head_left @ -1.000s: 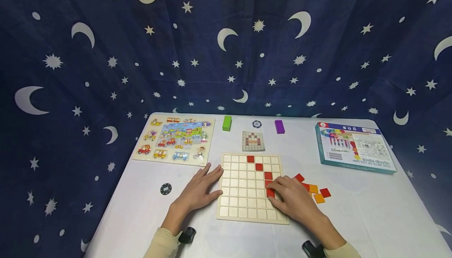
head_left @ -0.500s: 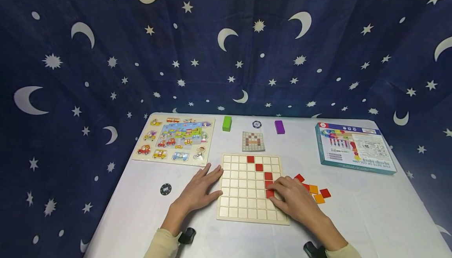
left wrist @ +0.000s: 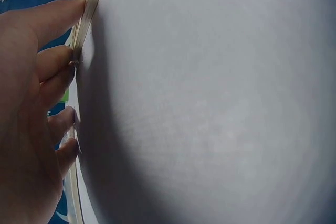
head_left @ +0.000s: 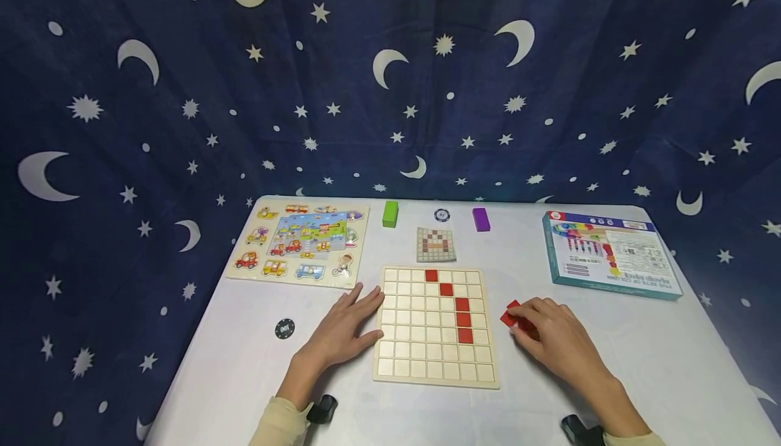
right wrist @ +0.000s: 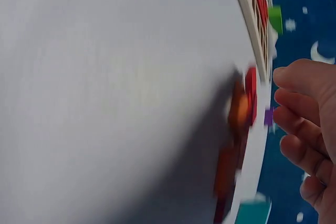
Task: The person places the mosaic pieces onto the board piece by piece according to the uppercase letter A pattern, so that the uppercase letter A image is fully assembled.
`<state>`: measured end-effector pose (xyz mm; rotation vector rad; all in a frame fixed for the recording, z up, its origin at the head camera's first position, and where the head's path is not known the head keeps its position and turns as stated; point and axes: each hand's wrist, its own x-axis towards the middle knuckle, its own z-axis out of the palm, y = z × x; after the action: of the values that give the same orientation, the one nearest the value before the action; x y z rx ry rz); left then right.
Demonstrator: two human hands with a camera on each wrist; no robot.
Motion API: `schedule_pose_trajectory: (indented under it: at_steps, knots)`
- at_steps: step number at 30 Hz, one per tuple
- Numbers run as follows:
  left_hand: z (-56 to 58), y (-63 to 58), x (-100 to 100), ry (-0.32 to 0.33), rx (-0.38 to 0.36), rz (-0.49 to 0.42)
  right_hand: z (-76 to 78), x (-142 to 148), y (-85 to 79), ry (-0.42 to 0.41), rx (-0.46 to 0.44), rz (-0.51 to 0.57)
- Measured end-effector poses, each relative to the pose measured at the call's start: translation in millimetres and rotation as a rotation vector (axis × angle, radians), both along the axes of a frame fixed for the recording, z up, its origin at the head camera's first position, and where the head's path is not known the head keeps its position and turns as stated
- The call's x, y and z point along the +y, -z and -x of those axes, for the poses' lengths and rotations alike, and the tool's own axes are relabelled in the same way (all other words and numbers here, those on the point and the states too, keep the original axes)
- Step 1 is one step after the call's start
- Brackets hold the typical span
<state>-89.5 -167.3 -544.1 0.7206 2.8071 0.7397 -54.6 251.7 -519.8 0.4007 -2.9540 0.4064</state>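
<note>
Tiles (head_left: 507, 319) in loose cluster on white desk (head_left: 366, 419), to the right of grid board (head_left: 417, 334), partly under right hand (head_left: 555, 341). Grip of right hand relaxed, with nothing visibly pinched (touching the tiles or only hovering, cannot tell). Grip of left hand (head_left: 342, 331) also unclenched, simply resting against left edge of grid board. Probably light, stiff and a little slippery to handle; better to pinch by two opposite edges.

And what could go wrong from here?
The right hand is at the loose tiles, which lie bunched in the right wrist view, so it might drag or scatter neighbours.
The left hand touches the edge of the board; a push could shift it and perhaps jog the red tiles on it.
</note>
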Motion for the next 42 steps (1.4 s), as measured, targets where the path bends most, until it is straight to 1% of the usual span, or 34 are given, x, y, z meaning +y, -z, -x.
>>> schedule_pose_trajectory:
  at_steps: [3, 7, 10, 14, 18, 26, 31, 37, 42]
  knots:
    - [-0.5, 0.5, 0, -0.005, 0.004, 0.000, 0.3, 19, -2.4, 0.033, -0.020, -0.014]
    - [0.0, 1.6, -1, -0.012, -0.015, 0.005, -0.6, 41, -3.4, 0.060, -0.113, -0.021]
    - [0.5, 1.4, -1, -0.012, -0.025, 0.004, -3.5, 54, -3.7, 0.066, -0.182, -0.016]
    - [0.7, 1.9, -1, -0.012, -0.016, -0.001, -6.8, 65, -1.8, 0.064, -0.233, -0.027]
    - [1.0, 2.9, -2, -0.008, -0.003, 0.004, -7.5, 70, 2.3, 0.062, -0.252, -0.048]
    - [1.4, 4.3, -2, 0.008, 0.021, -0.015, -4.5, 72, 4.2, 0.078, -0.249, -0.070]
    - [2.5, 2.8, -1, 0.011, 0.008, -0.010, -3.2, 72, 3.1, 0.088, -0.233, -0.083]
    - [3.1, 0.9, 0, 0.016, -0.005, -0.006, 0.9, 69, 0.5, 0.091, -0.157, -0.074]
    - [2.2, 1.1, 0, 0.008, -0.014, -0.002, 10.7, 53, -3.9, 0.065, -0.082, -0.031]
